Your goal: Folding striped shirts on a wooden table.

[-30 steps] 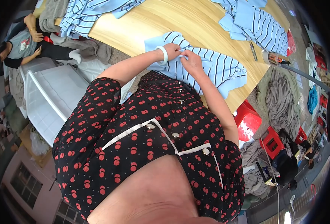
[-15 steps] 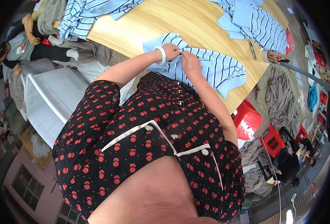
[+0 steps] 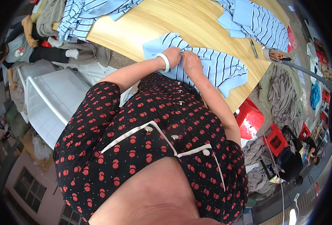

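Upper centre of the frame, and there they were: left hand [image 3: 170,57] and right hand [image 3: 192,63], close together, both pinching the striped blue garment [image 3: 222,67], spread on the wooden table [image 3: 132,35]!

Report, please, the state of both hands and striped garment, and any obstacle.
Left hand and right hand together, pinching at the light-blue striped garment. Garment laid on wooden table. No obstacle seen; slim tool lies apart, to right.
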{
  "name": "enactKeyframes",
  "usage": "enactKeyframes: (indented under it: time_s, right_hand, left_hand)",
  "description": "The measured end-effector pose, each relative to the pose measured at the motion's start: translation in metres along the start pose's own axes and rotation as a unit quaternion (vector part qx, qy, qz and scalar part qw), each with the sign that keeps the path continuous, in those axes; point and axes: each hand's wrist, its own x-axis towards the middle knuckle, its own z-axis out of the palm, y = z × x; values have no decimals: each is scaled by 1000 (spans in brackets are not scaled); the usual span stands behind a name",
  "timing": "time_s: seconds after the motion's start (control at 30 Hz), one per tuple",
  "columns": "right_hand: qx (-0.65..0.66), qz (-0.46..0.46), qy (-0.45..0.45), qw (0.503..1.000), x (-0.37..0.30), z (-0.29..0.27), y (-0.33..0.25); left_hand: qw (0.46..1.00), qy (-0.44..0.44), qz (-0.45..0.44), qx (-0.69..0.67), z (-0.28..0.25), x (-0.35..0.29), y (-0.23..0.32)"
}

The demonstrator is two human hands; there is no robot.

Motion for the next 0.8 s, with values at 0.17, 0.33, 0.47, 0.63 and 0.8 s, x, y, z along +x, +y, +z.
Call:
enactKeyframes:
  time_s: [0.17, 0.33, 0.47, 0.63, 0.8]
  right_hand:
    - [15, 7, -25, 1000, 0, 4, 5]
    - [9, 2, -11, 1000, -2, 5, -1]
    - [66, -6, 6, 998, -2, 3, 5]
    - [109, 29, -21, 993, -1, 2, 14]
    - [199, 143, -128, 961, 4, -9, 15]
  left_hand:
    - [1000, 0, -21, 1, -5, 0, 6]
    - [1000, -10, 4, 18, -11, -1, 3]
    - [999, 22, 25, -5, -7, -3, -2]
    - [996, 26, 70, -42, -10, -7, -5]
    - [991, -37, 118, -50, -29, -6, -11]
